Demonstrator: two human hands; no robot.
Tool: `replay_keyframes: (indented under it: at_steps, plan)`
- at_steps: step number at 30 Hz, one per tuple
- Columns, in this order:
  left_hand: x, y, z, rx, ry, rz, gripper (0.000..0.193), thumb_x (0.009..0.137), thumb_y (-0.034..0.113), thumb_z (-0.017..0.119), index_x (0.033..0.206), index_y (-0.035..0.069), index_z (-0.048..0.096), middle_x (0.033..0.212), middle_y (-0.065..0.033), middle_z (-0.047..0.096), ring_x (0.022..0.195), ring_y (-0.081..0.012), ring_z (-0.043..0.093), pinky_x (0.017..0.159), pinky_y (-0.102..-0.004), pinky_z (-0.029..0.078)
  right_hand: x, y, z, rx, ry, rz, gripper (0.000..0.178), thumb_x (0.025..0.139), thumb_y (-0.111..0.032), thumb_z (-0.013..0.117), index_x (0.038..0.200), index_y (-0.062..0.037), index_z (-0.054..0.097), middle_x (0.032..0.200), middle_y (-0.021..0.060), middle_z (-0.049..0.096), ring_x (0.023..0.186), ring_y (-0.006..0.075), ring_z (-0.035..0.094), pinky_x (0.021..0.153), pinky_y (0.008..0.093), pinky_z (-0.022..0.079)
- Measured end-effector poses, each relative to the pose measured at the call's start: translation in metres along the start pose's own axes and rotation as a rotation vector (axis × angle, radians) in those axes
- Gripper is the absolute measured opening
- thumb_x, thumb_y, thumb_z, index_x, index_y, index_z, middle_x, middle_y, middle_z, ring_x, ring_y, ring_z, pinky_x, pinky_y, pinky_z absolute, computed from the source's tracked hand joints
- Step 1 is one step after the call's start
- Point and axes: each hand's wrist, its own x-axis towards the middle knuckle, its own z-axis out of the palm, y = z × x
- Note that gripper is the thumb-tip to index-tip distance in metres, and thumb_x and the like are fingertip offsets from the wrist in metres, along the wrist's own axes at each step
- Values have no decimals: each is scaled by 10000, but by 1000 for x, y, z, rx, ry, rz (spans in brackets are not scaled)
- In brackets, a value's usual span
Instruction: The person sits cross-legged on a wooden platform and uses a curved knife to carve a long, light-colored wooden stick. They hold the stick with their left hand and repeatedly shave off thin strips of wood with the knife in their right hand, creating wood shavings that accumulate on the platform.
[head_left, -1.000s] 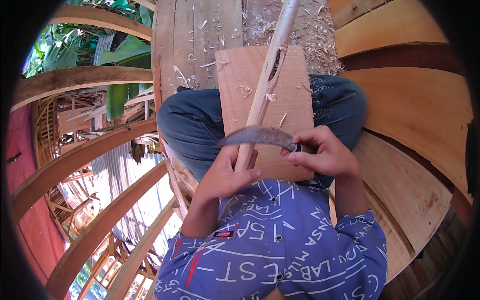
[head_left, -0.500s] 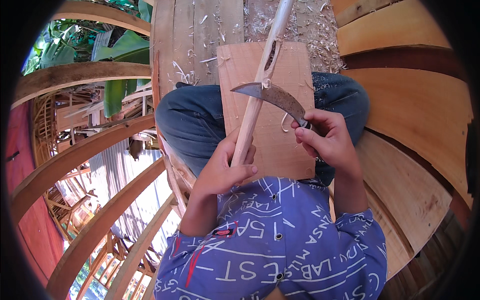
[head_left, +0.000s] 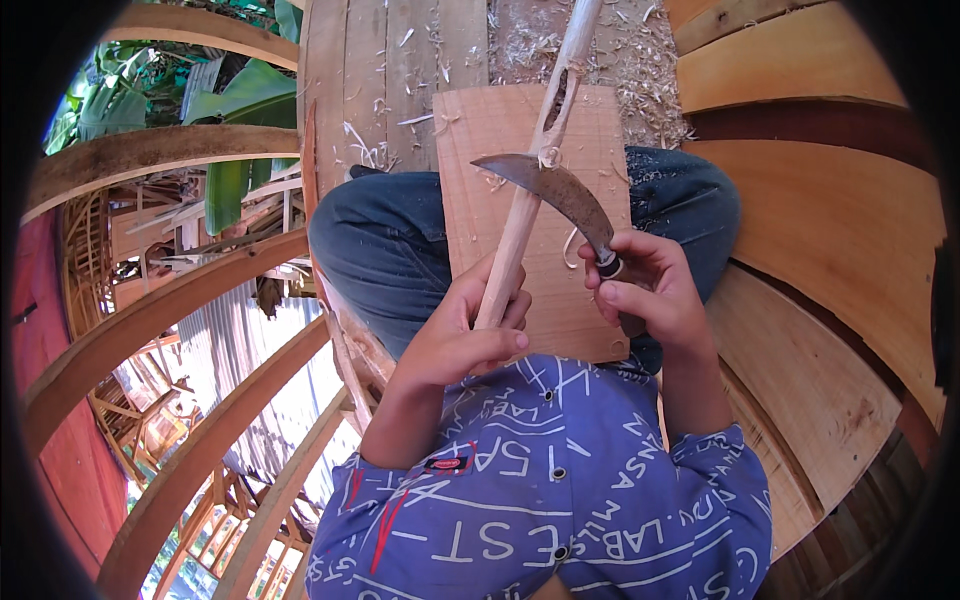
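My left hand point(head_left: 478, 322) is wrapped round the near end of a pale peeled wooden stick point(head_left: 520, 222). The stick slants away from me and runs out at the top of the view, with a dark hollow in its side. In my right hand point(head_left: 648, 290) is the handle of a curved, sickle-shaped knife point(head_left: 570, 192). Its grey blade lies across the stick just nearer to me than the hollow, and a small curl of shaving clings there. Beneath the stick, a flat wooden board point(head_left: 480, 130) rests over my crossed legs.
Wood shavings point(head_left: 645, 90) litter the planks point(head_left: 365, 60) beyond my knees. Curved wooden slats point(head_left: 200, 290) stand on the left, with leaves and corrugated metal beyond them. Broad wooden boards point(head_left: 810, 200) line the right side.
The stick and both hands have shifted slightly to the right. The knife blade has moved with them, and more of its handle now shows in my right hand.
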Motion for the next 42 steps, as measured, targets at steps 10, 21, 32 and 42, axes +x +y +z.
replay_keyframes:
  at_steps: [10,21,32,42]
  plan:
    - [1,1,-6,236,-10,102,501,729,59,665,1151,0,402,649,23,385,513,-35,360,439,-194,290,-5,7,1,349,-193,146,347,975,-139,486,1283,20,470,684,60,516,409,46,398,353,177,323]
    - [1,-9,-5,181,4,114,501,713,37,663,1140,13,402,672,17,392,508,-42,370,451,-193,291,-10,-5,6,221,-101,172,264,981,-188,500,1142,16,545,612,2,480,397,23,367,356,177,280]
    - [4,-2,3,-177,-111,-17,361,709,24,656,919,73,365,644,19,355,446,-34,350,376,-190,275,-15,20,29,-237,185,-175,202,969,-122,515,1119,11,541,624,-16,476,432,12,379,385,184,296]
    - [-2,-4,-13,217,113,62,333,705,57,649,901,72,381,650,16,376,495,-40,385,391,-187,326,-13,-17,1,-165,-258,227,143,945,-100,540,1066,-25,525,597,-44,457,422,16,391,374,182,293]
